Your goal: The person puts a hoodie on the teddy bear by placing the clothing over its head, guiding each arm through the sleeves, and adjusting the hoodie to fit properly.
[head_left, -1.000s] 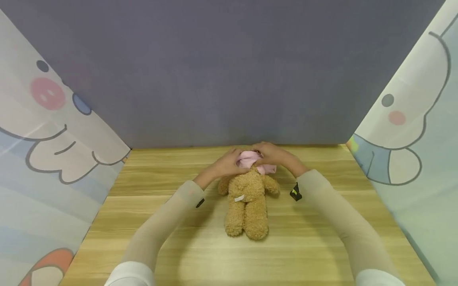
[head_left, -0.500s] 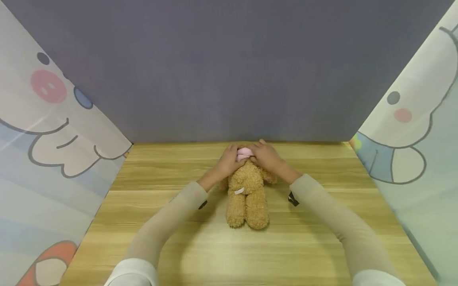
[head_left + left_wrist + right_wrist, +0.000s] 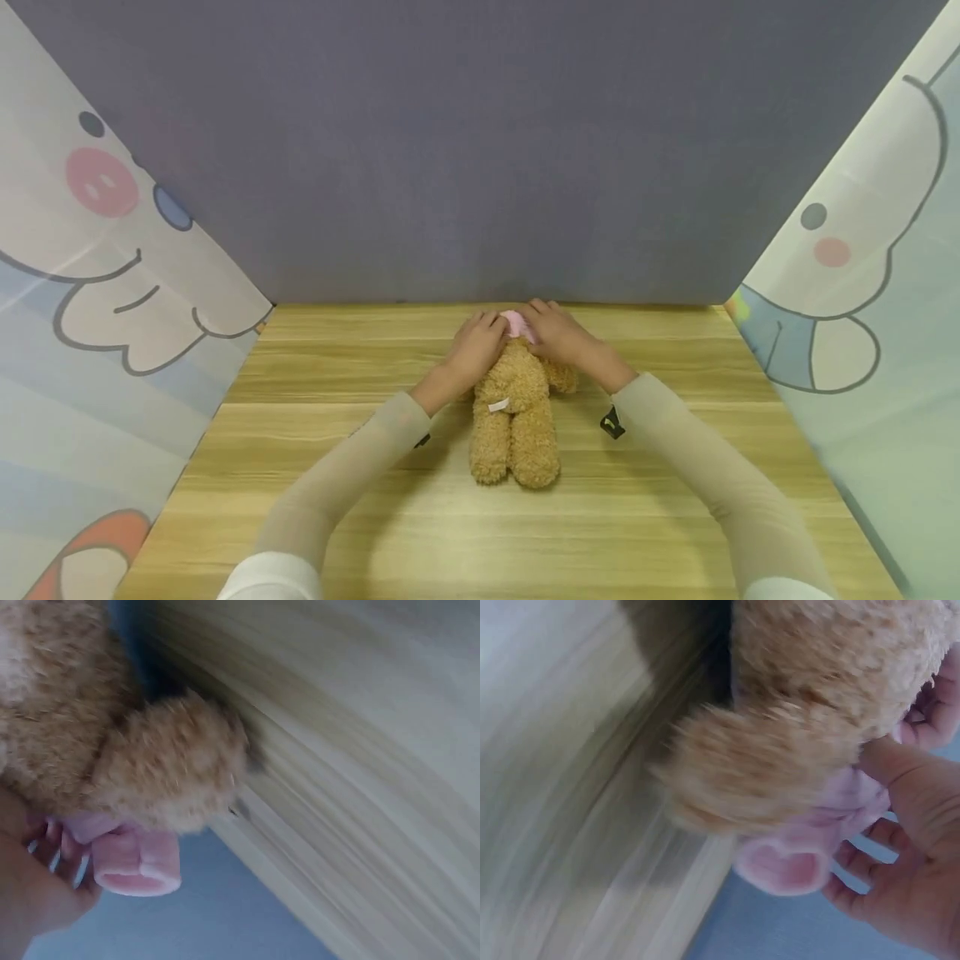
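Observation:
A curly brown teddy bear (image 3: pixel 516 417) lies on the table with its back up, a small white tag (image 3: pixel 498 405) at its rear. A pink doll top (image 3: pixel 517 326) is bunched around its head and neck; one tubular sleeve (image 3: pixel 139 862) shows in the left wrist view and another pink opening (image 3: pixel 784 866) in the right wrist view. My left hand (image 3: pixel 477 346) grips the top on the left, over the bear's shoulder. On the other side my right hand (image 3: pixel 558 335) holds the same cloth, its thumb on the near side. The bear's head is mostly hidden.
The wooden table (image 3: pixel 645 508) ends at a grey back panel (image 3: pixel 495 167) just beyond the hands. Cartoon-printed curtains (image 3: pixel 795 333) flank both sides. A black wrist device (image 3: pixel 612 422) hangs below the right wrist.
Both hands have closed in around the bear's head. The pink flap on the right is now covered, leaving a small patch between the hands; the left hand now covers the bear's left-side arm.

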Demonstrator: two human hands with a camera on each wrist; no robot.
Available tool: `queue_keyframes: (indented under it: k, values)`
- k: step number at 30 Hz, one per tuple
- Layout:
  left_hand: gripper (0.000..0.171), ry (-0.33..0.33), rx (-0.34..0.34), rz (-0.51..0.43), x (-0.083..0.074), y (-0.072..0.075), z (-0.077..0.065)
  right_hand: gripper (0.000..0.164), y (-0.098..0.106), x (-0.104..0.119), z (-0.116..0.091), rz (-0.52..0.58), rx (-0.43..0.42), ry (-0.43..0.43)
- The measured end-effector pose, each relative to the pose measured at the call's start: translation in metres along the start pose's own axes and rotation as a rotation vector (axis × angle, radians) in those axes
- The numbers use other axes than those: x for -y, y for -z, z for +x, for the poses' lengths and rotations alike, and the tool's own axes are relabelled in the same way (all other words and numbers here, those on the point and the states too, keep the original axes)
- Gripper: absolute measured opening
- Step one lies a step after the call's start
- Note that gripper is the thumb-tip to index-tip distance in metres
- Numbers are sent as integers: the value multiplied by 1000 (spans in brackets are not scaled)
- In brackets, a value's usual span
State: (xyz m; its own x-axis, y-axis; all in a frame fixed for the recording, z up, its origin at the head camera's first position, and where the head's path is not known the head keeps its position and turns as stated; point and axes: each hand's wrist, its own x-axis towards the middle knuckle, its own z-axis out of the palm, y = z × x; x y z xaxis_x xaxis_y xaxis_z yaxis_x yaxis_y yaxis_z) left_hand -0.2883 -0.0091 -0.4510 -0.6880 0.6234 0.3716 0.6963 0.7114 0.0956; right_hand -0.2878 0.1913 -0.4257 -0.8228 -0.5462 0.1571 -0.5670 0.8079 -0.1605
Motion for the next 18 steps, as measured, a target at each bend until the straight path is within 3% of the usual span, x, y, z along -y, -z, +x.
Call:
queue_keyframes:
  k: [5,10,14,18]
  values:
    - [6,-30,111,-174,-15,4,-6,56,1,-4,2,-111,52,-70]
    - [6,7,103,-334,-22,2,-15,43,-11,-4,-10,-223,-14,-64]
    - [11,27,103,-367,-25,1,-17,28,-27,-3,-20,-273,-111,-42]
    - [16,68,115,-333,-26,0,-19,27,-36,-4,-24,-252,-187,12]
